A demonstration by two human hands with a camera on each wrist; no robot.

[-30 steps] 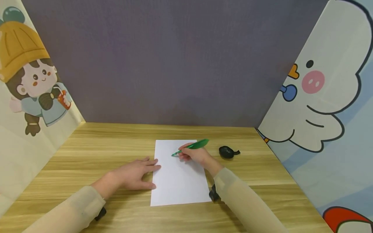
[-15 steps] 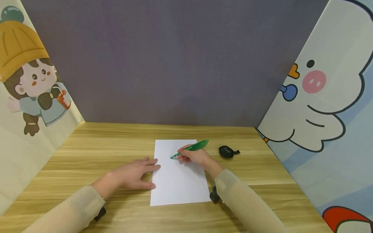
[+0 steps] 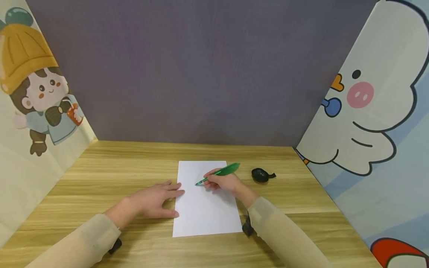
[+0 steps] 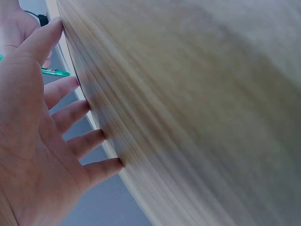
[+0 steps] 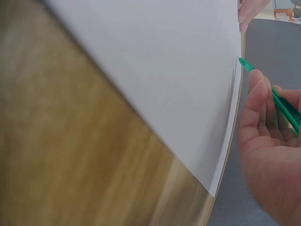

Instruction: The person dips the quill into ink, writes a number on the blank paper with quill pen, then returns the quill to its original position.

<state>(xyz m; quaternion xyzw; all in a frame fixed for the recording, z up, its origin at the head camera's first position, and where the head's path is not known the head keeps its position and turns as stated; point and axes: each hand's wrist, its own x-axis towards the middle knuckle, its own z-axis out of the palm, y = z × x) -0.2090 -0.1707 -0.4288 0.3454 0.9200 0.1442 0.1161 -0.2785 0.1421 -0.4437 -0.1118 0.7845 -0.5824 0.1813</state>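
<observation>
A white sheet of paper (image 3: 206, 204) lies on the wooden table (image 3: 110, 167). My right hand (image 3: 223, 181) grips a green pen (image 3: 219, 172) with a leaf-shaped top, its tip touching the upper part of the sheet. In the right wrist view the green pen (image 5: 277, 101) runs between the fingers of that hand (image 5: 268, 141) towards the paper (image 5: 155, 70). My left hand (image 3: 155, 200) lies flat on the table, fingers straight, its fingertips on the paper's left edge. The left wrist view shows the left hand (image 4: 37, 136) spread on the wood, with the pen tip (image 4: 55, 72) beyond.
A small black object (image 3: 261, 174) lies on the table right of the paper. Cartoon-printed panels stand at the left (image 3: 37, 104) and right (image 3: 368, 111), a purple wall (image 3: 201, 74) at the back.
The pen tip and my right hand have shifted slightly left and down on the sheet. The left hand has stayed in place.
</observation>
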